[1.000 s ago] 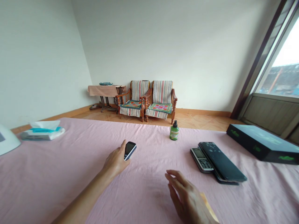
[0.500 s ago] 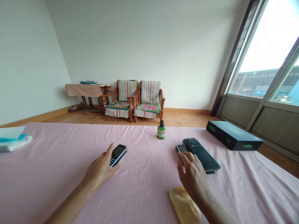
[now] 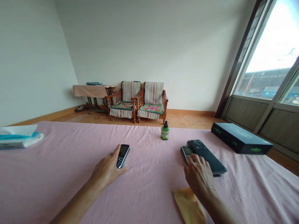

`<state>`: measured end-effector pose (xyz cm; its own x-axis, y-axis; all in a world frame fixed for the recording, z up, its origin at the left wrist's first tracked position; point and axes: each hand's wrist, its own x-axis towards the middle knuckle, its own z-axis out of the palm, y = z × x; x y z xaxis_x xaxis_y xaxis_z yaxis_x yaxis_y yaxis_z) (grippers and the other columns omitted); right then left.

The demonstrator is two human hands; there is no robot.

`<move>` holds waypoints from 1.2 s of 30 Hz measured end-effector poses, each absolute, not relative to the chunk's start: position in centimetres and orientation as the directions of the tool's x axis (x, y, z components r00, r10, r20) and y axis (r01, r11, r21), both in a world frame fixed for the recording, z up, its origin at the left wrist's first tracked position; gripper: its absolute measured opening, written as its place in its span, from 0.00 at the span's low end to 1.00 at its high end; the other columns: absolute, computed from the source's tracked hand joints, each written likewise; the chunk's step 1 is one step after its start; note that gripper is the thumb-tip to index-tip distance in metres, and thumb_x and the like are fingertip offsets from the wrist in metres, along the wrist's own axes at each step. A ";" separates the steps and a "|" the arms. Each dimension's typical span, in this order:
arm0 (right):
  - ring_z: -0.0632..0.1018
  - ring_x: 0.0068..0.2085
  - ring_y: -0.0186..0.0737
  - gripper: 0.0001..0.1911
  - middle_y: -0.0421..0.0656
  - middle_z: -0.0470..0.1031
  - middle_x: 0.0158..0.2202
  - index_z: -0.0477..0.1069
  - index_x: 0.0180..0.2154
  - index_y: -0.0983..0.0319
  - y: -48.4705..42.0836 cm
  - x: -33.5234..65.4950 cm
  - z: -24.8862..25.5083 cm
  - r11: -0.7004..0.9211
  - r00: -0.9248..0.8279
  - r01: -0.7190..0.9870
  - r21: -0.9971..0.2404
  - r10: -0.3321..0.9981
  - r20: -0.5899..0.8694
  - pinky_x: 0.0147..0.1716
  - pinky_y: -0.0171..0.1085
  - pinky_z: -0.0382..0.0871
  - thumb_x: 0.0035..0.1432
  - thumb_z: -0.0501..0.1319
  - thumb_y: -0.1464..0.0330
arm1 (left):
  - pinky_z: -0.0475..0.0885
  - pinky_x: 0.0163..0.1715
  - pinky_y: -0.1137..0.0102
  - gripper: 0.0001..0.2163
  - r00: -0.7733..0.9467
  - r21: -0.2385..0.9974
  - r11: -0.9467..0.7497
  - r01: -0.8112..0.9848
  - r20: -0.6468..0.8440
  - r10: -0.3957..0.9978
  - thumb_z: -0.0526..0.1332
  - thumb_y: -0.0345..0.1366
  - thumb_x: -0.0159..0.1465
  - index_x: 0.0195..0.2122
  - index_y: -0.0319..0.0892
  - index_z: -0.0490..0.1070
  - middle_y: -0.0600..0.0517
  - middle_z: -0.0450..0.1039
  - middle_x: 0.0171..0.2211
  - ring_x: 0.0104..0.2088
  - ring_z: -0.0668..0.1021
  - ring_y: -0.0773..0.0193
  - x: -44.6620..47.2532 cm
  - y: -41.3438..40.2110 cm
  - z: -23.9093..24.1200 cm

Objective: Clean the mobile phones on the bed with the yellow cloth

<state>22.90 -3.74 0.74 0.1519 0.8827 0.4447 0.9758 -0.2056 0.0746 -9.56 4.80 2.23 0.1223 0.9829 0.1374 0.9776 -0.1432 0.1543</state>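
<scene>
Black phone (image 3: 122, 155) sits clasped in the left hand (image 3: 105, 169); the right hand (image 3: 199, 174) (whether gripping, I can't tell) partly covers a grey phone (image 3: 187, 151).

I see a big pale wall (image 3: 187, 56) across the top of the frame. In the middle I see two brown wooden chairs (image 3: 134, 107) side by side, with stripy cloths (image 3: 154, 93) and bright seat mats (image 3: 151, 108). Left of them is a little table (image 3: 96, 102) under a pinkish cover (image 3: 88, 91). The floor (image 3: 187, 118) is tan. White daylight shines in my window (image 3: 263, 71), upper right.
</scene>
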 end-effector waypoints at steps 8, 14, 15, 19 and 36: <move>0.72 0.45 0.51 0.13 0.53 0.73 0.47 0.72 0.45 0.64 -2.7 23.7 -0.5 -0.217 0.152 0.971 0.097 0.881 0.447 0.39 0.43 0.62 0.59 0.54 0.70 | 0.66 0.44 0.65 0.40 0.157 0.198 -0.194 0.961 0.186 0.970 0.63 0.42 0.54 0.65 0.36 0.47 0.39 0.71 0.46 0.47 0.75 0.49 -9.2 4.7 1.2; 0.73 0.40 0.49 0.10 0.50 0.75 0.42 0.73 0.38 0.62 -3.3 23.4 0.2 -0.230 0.167 0.969 0.091 0.879 0.446 0.37 0.43 0.62 0.60 0.54 0.70 | 0.65 0.46 0.66 0.39 0.195 0.212 -0.237 0.948 0.203 0.960 0.63 0.38 0.55 0.65 0.38 0.46 0.42 0.71 0.45 0.46 0.74 0.52 -8.9 4.9 0.7; 0.73 0.39 0.49 0.10 0.50 0.75 0.41 0.73 0.36 0.62 -3.4 23.3 0.3 -0.233 0.171 0.968 0.087 0.877 0.448 0.36 0.42 0.62 0.60 0.54 0.69 | 0.65 0.46 0.66 0.39 0.203 0.214 -0.246 0.945 0.205 0.957 0.63 0.38 0.55 0.65 0.38 0.46 0.42 0.71 0.46 0.46 0.74 0.52 -8.8 4.9 0.6; 0.74 0.38 0.49 0.09 0.51 0.74 0.37 0.71 0.35 0.63 -3.4 23.2 0.6 -0.268 0.217 0.962 0.055 0.870 0.442 0.34 0.41 0.62 0.61 0.54 0.66 | 0.67 0.44 0.67 0.41 0.208 0.229 -0.252 0.940 0.199 0.958 0.63 0.43 0.55 0.66 0.39 0.44 0.42 0.72 0.46 0.46 0.75 0.51 -9.0 4.6 1.1; 0.71 0.31 0.45 0.10 0.46 0.67 0.25 0.68 0.23 0.63 -2.3 23.3 2.0 -0.247 0.381 0.820 -0.516 0.909 0.171 0.29 0.37 0.58 0.49 0.59 0.63 | 0.68 0.51 0.64 0.34 0.098 0.806 -0.190 0.560 0.163 0.982 0.38 0.59 0.65 0.54 0.36 0.65 0.41 0.70 0.54 0.55 0.71 0.53 -9.8 6.6 1.2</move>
<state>23.27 -2.31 1.97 0.3809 0.9088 0.1706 0.8203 -0.2470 -0.5158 -9.80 6.56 1.22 0.0983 0.9818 0.1625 0.5601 -0.1896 0.8065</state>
